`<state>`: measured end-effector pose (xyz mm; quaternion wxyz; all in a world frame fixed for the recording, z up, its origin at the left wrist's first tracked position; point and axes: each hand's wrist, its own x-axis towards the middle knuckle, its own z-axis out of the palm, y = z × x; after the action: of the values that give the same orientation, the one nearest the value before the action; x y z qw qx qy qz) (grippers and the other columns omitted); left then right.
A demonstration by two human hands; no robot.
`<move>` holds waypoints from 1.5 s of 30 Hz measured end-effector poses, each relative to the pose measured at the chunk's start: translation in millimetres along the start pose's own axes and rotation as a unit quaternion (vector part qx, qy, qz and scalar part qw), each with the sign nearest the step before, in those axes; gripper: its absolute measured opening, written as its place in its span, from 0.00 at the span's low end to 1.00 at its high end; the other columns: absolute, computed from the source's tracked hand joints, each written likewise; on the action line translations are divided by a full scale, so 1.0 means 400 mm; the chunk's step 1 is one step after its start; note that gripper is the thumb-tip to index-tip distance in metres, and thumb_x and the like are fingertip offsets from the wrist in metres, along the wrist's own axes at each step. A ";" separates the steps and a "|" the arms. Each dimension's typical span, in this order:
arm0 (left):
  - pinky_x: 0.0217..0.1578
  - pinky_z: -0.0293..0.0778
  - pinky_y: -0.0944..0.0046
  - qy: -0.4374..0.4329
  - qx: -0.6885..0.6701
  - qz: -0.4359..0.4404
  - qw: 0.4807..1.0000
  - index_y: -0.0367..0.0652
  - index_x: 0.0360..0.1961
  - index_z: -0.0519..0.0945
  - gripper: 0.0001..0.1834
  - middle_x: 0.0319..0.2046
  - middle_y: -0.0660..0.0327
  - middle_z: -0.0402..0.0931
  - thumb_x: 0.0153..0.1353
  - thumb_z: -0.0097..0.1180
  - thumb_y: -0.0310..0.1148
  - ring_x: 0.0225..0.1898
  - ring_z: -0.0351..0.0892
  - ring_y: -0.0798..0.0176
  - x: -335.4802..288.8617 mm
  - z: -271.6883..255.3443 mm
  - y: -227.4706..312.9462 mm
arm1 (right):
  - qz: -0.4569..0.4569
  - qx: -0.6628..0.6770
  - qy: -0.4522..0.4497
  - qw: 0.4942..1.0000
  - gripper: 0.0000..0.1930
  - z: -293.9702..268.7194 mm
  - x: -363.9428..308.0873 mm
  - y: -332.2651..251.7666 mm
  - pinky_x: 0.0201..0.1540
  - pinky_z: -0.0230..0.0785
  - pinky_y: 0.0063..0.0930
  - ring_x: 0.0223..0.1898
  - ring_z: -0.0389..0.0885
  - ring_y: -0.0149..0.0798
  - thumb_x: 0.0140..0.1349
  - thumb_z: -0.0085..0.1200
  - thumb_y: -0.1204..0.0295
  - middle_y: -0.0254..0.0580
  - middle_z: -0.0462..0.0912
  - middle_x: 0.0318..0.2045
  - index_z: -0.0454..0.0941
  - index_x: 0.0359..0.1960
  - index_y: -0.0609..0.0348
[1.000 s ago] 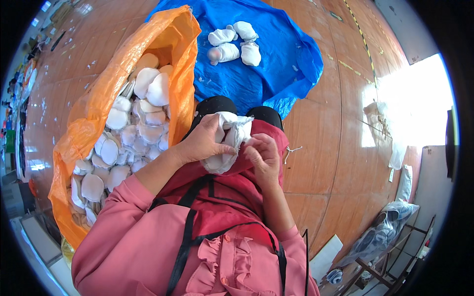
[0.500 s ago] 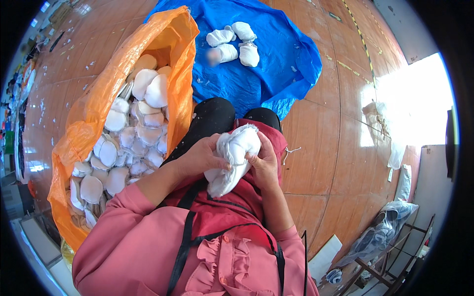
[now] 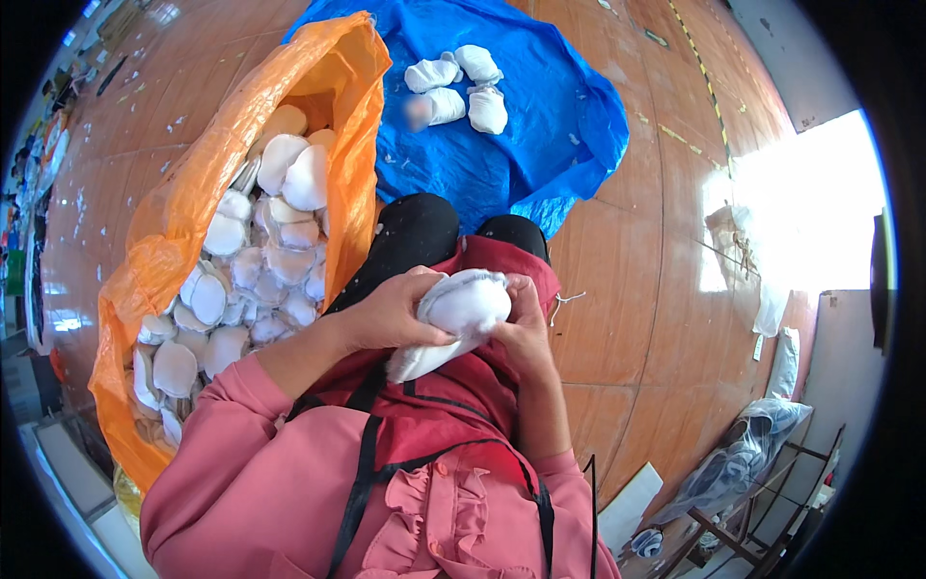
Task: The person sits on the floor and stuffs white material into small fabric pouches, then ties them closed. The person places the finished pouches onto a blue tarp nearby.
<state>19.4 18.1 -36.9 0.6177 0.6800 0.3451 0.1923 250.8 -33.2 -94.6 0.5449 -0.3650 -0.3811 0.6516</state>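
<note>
Above my lap, both hands grip a white, soft, padded cloth piece (image 3: 467, 307) with a fuzzy, greyish seam along its upper edge. My left hand (image 3: 400, 311) closes on its left side, the thumb lying across the front. On the right side, my right hand (image 3: 522, 314) pinches it between thumb and fingers. A paler flap of the piece hangs down toward my left wrist. Beyond my knees, several white bundled cloth pieces (image 3: 487, 110) lie grouped on a blue plastic sheet (image 3: 550, 159).
At my left, a tall orange woven bag (image 3: 145, 280) gapes, filled with white and cream oval pads (image 3: 227, 234). Brown floor tiles (image 3: 617, 318) spread to the right. A clear plastic bag (image 3: 743, 449) and a dark frame (image 3: 738, 531) stand at the lower right.
The cloth piece has been turned and reshaped in my hands, so a smooth rounded face with the seam along the top now shows. Both hands still grip it in nearly the same place.
</note>
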 end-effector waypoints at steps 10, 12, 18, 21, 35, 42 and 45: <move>0.47 0.73 0.68 -0.239 -0.161 -0.099 0.953 0.41 0.50 0.80 0.20 0.41 0.65 0.82 0.54 0.66 0.29 0.43 0.78 0.72 0.023 -0.035 0.056 | 0.065 0.128 -0.122 0.982 0.22 0.068 0.031 -0.044 0.50 0.70 0.24 0.46 0.77 0.30 0.69 0.53 0.55 0.38 0.79 0.46 0.74 0.53 0.62; 0.48 0.73 0.68 -0.251 -0.160 -0.108 0.949 0.40 0.50 0.80 0.20 0.41 0.65 0.82 0.54 0.66 0.28 0.43 0.78 0.71 0.027 -0.036 0.057 | 0.069 0.129 -0.118 0.982 0.20 0.071 0.033 -0.040 0.48 0.70 0.22 0.44 0.76 0.28 0.69 0.54 0.56 0.35 0.79 0.44 0.74 0.50 0.61; 0.48 0.73 0.68 -0.242 -0.234 -0.123 0.933 0.38 0.48 0.81 0.22 0.40 0.64 0.82 0.49 0.67 0.24 0.43 0.79 0.70 0.028 -0.032 0.036 | 0.061 0.077 -0.122 0.988 0.14 0.070 0.036 -0.033 0.45 0.68 0.19 0.41 0.74 0.24 0.69 0.55 0.60 0.30 0.77 0.39 0.74 0.45 0.58; 0.48 0.73 0.67 -0.223 -0.256 -0.124 0.933 0.40 0.47 0.82 0.22 0.42 0.63 0.81 0.48 0.69 0.27 0.44 0.78 0.69 0.021 -0.038 0.004 | 0.056 0.061 -0.108 0.991 0.12 0.074 0.032 -0.023 0.43 0.68 0.18 0.40 0.73 0.23 0.70 0.54 0.61 0.29 0.77 0.37 0.74 0.43 0.57; 0.47 0.69 0.65 -0.224 -0.135 -0.073 0.962 0.37 0.43 0.82 0.22 0.40 0.60 0.74 0.44 0.69 0.33 0.44 0.74 0.64 0.008 -0.037 -0.037 | 0.148 -0.289 -0.181 0.928 0.28 0.101 0.022 -0.086 0.38 0.70 0.29 0.34 0.76 0.32 0.73 0.41 0.48 0.40 0.80 0.29 0.80 0.37 0.64; 0.46 0.70 0.65 -0.212 -0.150 -0.080 0.962 0.37 0.42 0.82 0.20 0.38 0.62 0.75 0.45 0.68 0.31 0.42 0.75 0.65 0.014 -0.048 -0.039 | 0.167 -0.234 -0.228 0.930 0.27 0.058 0.020 -0.064 0.42 0.69 0.25 0.38 0.74 0.27 0.74 0.40 0.50 0.35 0.79 0.34 0.79 0.42 0.66; 0.49 0.70 0.66 -0.131 -0.233 -0.053 0.962 0.38 0.41 0.82 0.18 0.40 0.64 0.75 0.46 0.67 0.27 0.43 0.75 0.69 0.009 -0.041 -0.077 | 0.065 -0.120 -0.278 0.951 0.28 0.003 0.038 -0.029 0.51 0.66 0.30 0.47 0.73 0.31 0.74 0.37 0.47 0.37 0.77 0.46 0.78 0.48 0.62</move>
<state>3.3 32.1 -64.7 0.8079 0.5175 0.2425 0.1440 252.8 -17.2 -84.7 0.3253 -0.2561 -0.5685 0.7109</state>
